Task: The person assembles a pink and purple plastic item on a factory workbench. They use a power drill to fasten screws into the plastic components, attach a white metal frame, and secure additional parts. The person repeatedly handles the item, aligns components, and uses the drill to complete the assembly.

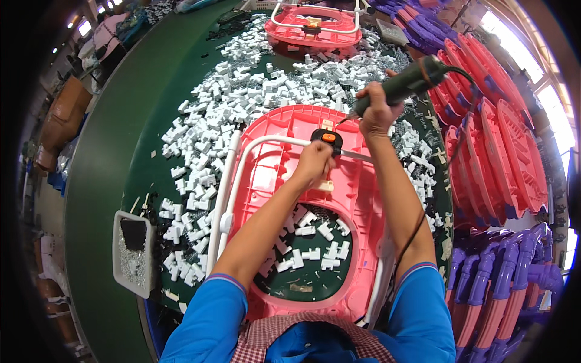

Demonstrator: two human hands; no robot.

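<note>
A pink plastic frame (pixel 272 170) with a large oval opening lies before me, with a white metal tube (pixel 238 179) bent across it. My right hand (pixel 380 106) grips a dark green corded electric screwdriver (pixel 404 85), tilted so that its bit points down left, near the cream-coloured piece above the black clip. My left hand (pixel 317 159) is at the lower edge of the black plastic clip (pixel 327 138) with an orange button; its fingers are bent and blurred, and whether they hold anything is hidden. A cream plastic piece (pixel 325 186) sits just below that hand.
White plastic fittings (pixel 199 136) and metal springs cover much of the green table (pixel 150 149). A tray of small metal parts (pixel 117 254) stands at left. Another pink frame (pixel 313 38) lies beyond. Pink panels (pixel 494 168) and purple tubes (pixel 490 281) are stacked at right. A person (pixel 109 36) is far left.
</note>
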